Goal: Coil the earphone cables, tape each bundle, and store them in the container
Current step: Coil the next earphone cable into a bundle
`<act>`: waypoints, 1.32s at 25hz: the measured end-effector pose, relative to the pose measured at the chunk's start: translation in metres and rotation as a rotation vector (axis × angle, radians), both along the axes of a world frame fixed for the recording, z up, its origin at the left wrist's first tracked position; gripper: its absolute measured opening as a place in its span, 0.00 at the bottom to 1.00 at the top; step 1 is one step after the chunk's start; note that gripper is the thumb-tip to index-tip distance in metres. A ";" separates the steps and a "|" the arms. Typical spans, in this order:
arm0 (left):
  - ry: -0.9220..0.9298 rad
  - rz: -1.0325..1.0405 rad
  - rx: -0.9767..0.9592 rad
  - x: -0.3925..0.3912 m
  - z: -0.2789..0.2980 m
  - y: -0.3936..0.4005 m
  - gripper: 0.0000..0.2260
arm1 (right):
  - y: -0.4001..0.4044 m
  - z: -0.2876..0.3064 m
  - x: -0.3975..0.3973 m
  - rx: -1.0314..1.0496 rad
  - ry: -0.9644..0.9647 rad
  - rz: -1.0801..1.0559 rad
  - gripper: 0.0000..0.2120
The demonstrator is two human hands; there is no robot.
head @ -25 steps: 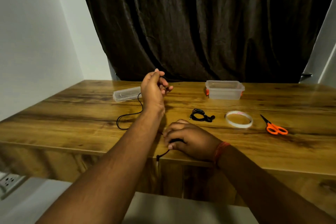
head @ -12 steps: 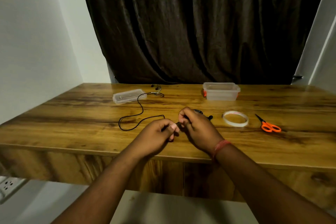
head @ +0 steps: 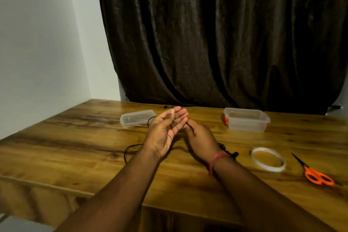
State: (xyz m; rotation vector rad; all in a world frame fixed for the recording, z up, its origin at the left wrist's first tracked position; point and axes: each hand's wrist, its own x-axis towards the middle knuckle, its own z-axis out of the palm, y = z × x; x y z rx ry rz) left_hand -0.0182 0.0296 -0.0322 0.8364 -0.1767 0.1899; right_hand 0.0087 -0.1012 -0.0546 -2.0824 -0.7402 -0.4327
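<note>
My left hand [head: 164, 132] is raised over the middle of the table [head: 56, 149], palm turned right, fingers straight. The black earphone cable [head: 128, 151] lies across that palm with its small metal plug showing, then drops in a loop onto the wood on the left. Its earbuds [head: 166, 107] rest at the far edge. Just right of that palm, my right hand [head: 202, 138] pinches the same cable in curled fingers. A second earphone [head: 233, 153], bundled and black, lies behind my right wrist, mostly hidden. The clear container [head: 246, 121] stands open at the back right.
The container's clear lid [head: 138, 117] lies at the back left. A roll of clear tape [head: 268, 159] and orange-handled scissors [head: 316, 175] sit to the right. A dark curtain hangs behind the table and a white wall runs along the left.
Both hands rose and moved away from the front edge toward the table's middle. My left hand went from a pinch to a flat, straight-fingered palm, with my right hand holding the cable against it.
</note>
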 end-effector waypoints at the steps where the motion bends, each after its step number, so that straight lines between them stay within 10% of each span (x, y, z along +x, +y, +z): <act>1: -0.011 0.018 -0.013 0.006 -0.001 0.001 0.11 | 0.001 -0.001 0.001 -0.053 -0.029 -0.016 0.12; 8: -0.111 0.213 -0.016 0.058 0.005 0.020 0.10 | 0.015 0.017 0.027 0.022 0.108 0.050 0.04; 11: -0.122 0.415 0.387 0.058 -0.006 0.023 0.09 | 0.024 0.016 0.030 0.230 0.312 0.228 0.05; 17: -0.184 0.396 0.948 0.053 -0.018 0.023 0.09 | 0.001 0.019 0.050 0.179 -0.064 -0.002 0.04; 25: -0.114 0.064 0.842 0.047 -0.028 0.014 0.11 | -0.019 0.014 0.054 0.013 -0.425 -0.113 0.03; 33: -0.169 -0.108 0.356 0.034 -0.018 0.013 0.10 | -0.004 -0.002 0.051 0.159 -0.005 0.040 0.10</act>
